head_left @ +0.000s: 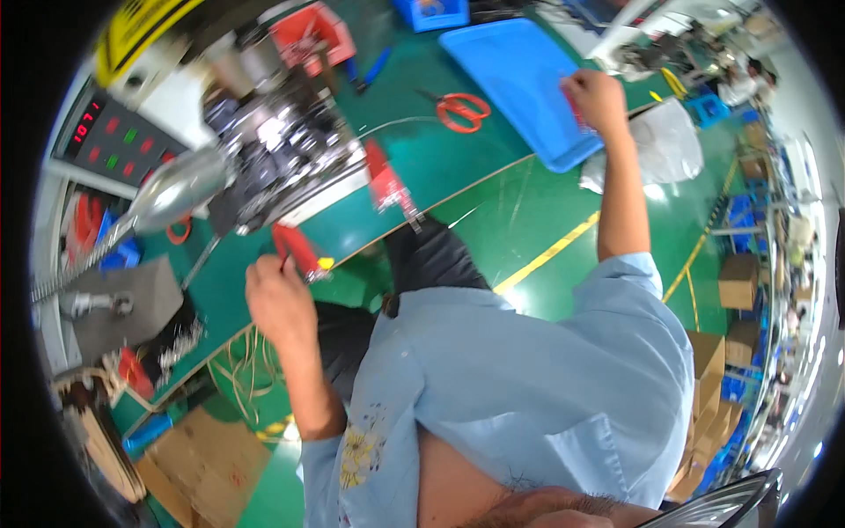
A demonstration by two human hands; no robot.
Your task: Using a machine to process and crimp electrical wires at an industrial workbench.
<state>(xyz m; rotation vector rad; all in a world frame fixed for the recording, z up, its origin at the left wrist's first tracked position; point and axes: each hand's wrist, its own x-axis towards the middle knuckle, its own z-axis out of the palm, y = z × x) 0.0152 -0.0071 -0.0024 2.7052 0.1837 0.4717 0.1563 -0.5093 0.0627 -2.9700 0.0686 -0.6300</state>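
Observation:
My left hand [280,295] is at the table's front edge, its fingers closed at the side of a flat red piece [301,250]. That piece has a small yellow part near its lower end. My right hand [598,101] is over the right side of a blue tray [506,66], pinching a thin red piece [575,106] whose lower end hangs over the tray. Another flat red piece [383,176] with a clear, shiny end lies between my hands at the table edge. Motion blur hides the fine details of these pieces.
Left of centre stands a shiny metal machine [282,145], beside a control box [114,136] with a red display and a bendy lamp [180,187]. Orange-handled scissors [462,113], blue-handled pliers [374,70] and a red bin [312,35] sit further back. A plastic bag [673,141] is right of the tray.

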